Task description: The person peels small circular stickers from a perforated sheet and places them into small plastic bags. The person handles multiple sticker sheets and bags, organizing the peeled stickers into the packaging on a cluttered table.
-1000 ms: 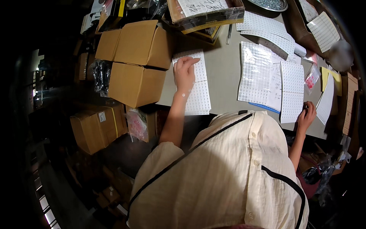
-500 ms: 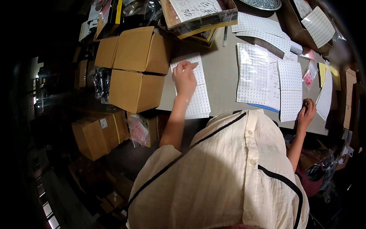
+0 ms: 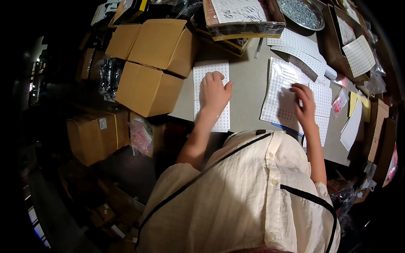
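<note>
Some printed paper beneath the left hand, more beneath the right hand, thumbs apart from fingers.

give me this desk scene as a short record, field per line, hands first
left hand: over narrow printed sheet, contact unclear
right hand: fingers loosely curled over glossy dotted sheet, contact unclear
left side: brown cardboard boxes
far side: shallow box, pen, round metal tray holding small silvery pieces

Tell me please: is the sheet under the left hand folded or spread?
Spread: the white sheet lies flat, showing above and below the left hand.
</note>
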Demonstrator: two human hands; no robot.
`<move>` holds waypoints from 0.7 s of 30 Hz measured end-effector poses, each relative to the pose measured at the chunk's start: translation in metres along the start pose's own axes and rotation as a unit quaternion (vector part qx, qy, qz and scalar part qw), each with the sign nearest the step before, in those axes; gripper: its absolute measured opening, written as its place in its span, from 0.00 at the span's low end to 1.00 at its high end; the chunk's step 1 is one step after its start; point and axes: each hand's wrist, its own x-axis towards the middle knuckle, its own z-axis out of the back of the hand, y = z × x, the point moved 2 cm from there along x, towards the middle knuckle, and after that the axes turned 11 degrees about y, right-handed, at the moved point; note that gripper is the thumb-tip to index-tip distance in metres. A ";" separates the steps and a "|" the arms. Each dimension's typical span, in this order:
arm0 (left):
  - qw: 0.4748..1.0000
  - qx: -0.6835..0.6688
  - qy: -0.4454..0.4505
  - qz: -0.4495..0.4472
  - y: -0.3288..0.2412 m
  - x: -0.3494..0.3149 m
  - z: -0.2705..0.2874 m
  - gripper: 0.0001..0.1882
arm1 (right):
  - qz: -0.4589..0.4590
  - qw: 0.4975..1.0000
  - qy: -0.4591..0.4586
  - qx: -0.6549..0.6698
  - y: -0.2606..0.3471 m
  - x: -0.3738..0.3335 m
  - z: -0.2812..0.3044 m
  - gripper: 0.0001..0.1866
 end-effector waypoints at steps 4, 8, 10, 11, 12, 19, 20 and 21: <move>0.999 -0.025 -0.027 -0.018 0.004 -0.002 0.001 0.14 | 0.043 0.981 0.164 0.095 0.034 0.057 -0.041 0.22; 0.997 -0.034 -0.050 -0.040 0.006 -0.010 0.002 0.12 | 0.090 0.955 0.250 0.130 0.063 0.114 -0.080 0.19; 0.996 -0.048 -0.064 -0.048 0.004 -0.015 0.002 0.10 | 0.032 0.959 0.232 0.158 0.063 0.139 -0.108 0.17; 0.995 -0.050 -0.071 -0.053 0.003 -0.019 0.003 0.10 | 0.003 0.959 0.223 0.172 0.064 0.148 -0.120 0.17; 0.994 -0.051 -0.077 -0.059 0.002 -0.020 0.003 0.10 | -0.023 0.952 0.232 0.198 0.064 0.155 -0.129 0.17; 0.985 -0.097 -0.120 -0.082 0.021 -0.025 0.007 0.09 | -0.052 0.930 0.189 0.311 0.060 0.162 -0.155 0.15; 0.982 -0.092 -0.139 -0.087 0.026 -0.024 0.012 0.09 | -0.042 0.925 0.158 0.343 0.068 0.158 -0.147 0.13; 0.977 -0.084 -0.175 -0.088 0.030 -0.023 0.018 0.11 | -0.033 0.918 0.126 0.374 0.074 0.156 -0.138 0.12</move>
